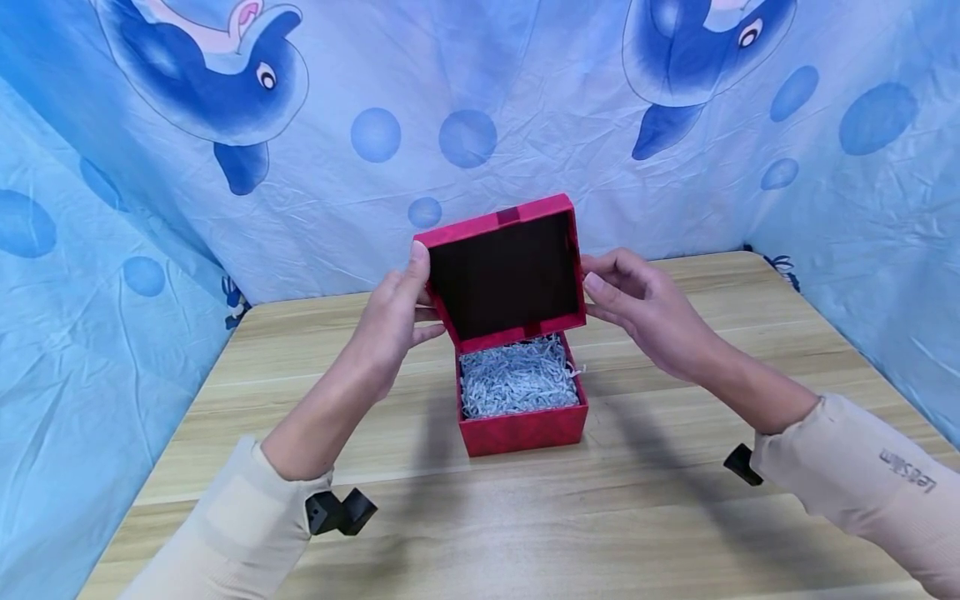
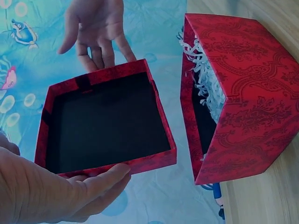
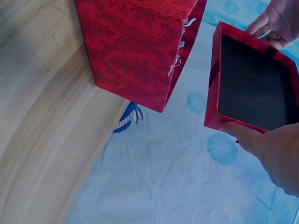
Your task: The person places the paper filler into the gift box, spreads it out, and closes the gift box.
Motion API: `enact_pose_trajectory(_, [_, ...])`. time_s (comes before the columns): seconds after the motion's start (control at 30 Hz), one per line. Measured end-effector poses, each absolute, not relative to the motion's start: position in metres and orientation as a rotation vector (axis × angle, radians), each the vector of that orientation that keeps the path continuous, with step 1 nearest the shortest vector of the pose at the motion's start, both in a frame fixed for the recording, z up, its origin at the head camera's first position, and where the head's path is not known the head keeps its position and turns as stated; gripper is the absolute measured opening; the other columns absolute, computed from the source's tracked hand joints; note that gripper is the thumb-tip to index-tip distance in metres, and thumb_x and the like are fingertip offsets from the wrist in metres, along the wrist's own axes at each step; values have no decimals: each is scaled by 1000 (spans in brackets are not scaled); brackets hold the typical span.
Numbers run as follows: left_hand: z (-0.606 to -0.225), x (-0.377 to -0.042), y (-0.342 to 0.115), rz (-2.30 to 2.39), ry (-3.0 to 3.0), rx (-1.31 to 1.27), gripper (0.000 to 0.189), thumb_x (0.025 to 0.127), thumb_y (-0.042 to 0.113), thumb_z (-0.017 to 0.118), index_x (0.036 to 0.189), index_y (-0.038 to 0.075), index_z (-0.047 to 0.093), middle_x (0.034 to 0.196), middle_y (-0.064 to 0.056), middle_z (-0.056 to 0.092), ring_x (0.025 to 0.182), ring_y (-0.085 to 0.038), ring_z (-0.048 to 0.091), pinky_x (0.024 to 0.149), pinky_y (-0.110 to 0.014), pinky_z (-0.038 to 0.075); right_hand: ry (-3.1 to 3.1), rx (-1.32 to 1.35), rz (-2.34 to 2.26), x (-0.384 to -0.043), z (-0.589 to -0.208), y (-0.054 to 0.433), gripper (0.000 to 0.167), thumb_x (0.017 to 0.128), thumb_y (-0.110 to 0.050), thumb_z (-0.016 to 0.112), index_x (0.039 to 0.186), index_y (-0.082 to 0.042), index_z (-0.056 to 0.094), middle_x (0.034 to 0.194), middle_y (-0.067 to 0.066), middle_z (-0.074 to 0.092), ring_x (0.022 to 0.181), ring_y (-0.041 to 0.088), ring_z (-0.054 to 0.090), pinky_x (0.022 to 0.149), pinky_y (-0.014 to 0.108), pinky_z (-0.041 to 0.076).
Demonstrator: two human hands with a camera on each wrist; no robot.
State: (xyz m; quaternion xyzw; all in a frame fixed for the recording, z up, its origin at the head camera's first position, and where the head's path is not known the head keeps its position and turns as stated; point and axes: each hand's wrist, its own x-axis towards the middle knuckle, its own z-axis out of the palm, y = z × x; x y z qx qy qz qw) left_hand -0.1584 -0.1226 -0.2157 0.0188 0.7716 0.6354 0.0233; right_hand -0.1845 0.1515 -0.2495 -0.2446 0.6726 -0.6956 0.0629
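Observation:
A red box lid with a dark inner face is held tilted up above the back of a red patterned box. Pale shredded paper fills the box. My left hand grips the lid's left side, its thumb at the upper left corner and its fingers along the side wall. At the lid's right side, my right hand touches the wall with extended fingers. The left wrist view shows the right hand's thumb standing away from the lid. The lid's outer top is hidden.
The box stands on a light wooden table. A blue cloth with dolphins and bubbles hangs behind the table and along both sides. Small black devices sit at the left cuff and right cuff.

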Motion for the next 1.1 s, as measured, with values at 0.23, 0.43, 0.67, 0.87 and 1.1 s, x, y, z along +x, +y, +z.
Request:
enact_pose_trajectory(0.23, [-215,-159,-126,1956,2387,52,66,98,59,28,128,2,44,119,-22,49,113,-37,53,99,-46,46,2024,-859,-2145,-188,-256,153,29,100,-11,50,120,10,48,144,22,39,129,28,48,99,35,44])
enact_pose_trajectory(0.43, [-219,-160,-126,1997,2365,-5,53,100,49,39,121,1,41,120,-21,51,112,-35,54,100,-44,46,2074,-915,-2096,-189,-257,152,31,99,-9,50,122,11,46,145,20,40,134,30,41,99,35,44])
enact_pose_trajectory(0.67, [-219,-160,-128,2016,2367,7,54,99,51,39,124,2,42,118,-19,51,111,-36,53,99,-44,47,2097,-931,-2086,-189,-259,153,28,99,-9,50,120,9,48,148,18,37,138,31,36,99,32,44])
enact_pose_trajectory(0.87, [-219,-160,-126,2057,2362,20,53,100,51,37,116,1,48,110,-21,51,108,-37,53,97,-46,48,2142,-900,-2088,-188,-257,149,22,100,-11,49,112,7,49,147,19,39,136,34,37,99,33,44])
enact_pose_trajectory(1.1, [-222,-159,-124,2120,2390,63,39,99,38,46,106,-1,45,115,-22,53,113,-36,53,102,-43,43,2109,-765,-2111,-185,-250,137,31,102,-28,46,97,3,43,115,24,46,121,37,45,106,54,34])
